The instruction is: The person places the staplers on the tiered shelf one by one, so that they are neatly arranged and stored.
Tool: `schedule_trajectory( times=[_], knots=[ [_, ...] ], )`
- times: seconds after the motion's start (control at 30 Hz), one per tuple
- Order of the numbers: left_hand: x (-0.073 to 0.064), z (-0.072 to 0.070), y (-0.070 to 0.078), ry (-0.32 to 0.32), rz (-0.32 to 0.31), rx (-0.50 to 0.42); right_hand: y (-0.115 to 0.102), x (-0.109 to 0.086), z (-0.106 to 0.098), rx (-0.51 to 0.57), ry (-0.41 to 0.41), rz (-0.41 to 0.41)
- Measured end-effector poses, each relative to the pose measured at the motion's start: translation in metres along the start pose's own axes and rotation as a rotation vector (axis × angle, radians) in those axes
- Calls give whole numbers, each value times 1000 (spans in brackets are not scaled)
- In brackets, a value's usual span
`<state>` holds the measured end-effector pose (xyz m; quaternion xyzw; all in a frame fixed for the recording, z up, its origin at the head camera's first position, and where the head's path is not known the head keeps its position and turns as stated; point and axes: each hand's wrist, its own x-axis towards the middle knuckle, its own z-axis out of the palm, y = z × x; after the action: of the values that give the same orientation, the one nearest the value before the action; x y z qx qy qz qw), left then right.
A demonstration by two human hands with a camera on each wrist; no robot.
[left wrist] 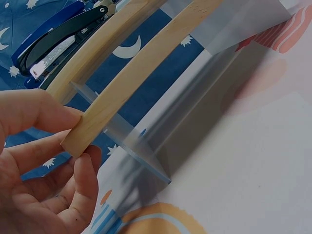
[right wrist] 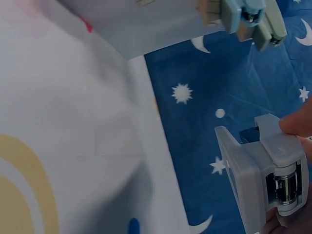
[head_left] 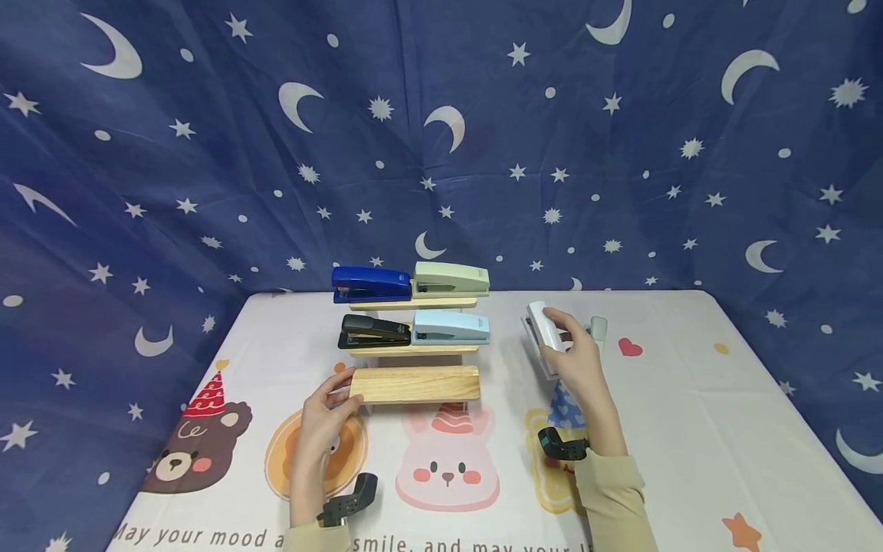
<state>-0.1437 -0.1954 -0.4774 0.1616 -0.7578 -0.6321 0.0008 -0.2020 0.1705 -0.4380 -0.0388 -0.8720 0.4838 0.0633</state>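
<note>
My left hand (head_left: 326, 420) pinches the left end of the lowest wooden shelf board (head_left: 414, 385) of a tiered rack. Close up in the left wrist view, thumb and fingers lie on either side of that board (left wrist: 126, 85). Right of the rack, my right hand (head_left: 581, 364) holds a white stapler (head_left: 543, 328), tilted, above the table; its hinge end shows in the right wrist view. Dark blue (head_left: 372, 285) and pale green (head_left: 451, 279) staplers sit on the top tier. Black (head_left: 375, 330) and light blue (head_left: 451, 327) ones occupy the middle tier.
A pale grey-green stapler (head_left: 598, 331) stands behind my right hand, partly hidden by it. Clear side panels (left wrist: 139, 151) support the rack. A white cartoon-printed cloth (head_left: 690, 429) covers the table, and a blue star-and-moon curtain (head_left: 483, 153) hangs behind.
</note>
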Motion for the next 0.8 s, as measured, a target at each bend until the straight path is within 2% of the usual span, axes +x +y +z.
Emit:
schedule_trajectory(
  times=[0.47, 0.8],
  knots=[
    [0, -1, 0, -6, -6, 13, -22, -13, -21, 24, -4, -102],
    [-1, 0, 1, -8, -1, 9, -32, -21, -28, 63, -15, -162]
  ],
)
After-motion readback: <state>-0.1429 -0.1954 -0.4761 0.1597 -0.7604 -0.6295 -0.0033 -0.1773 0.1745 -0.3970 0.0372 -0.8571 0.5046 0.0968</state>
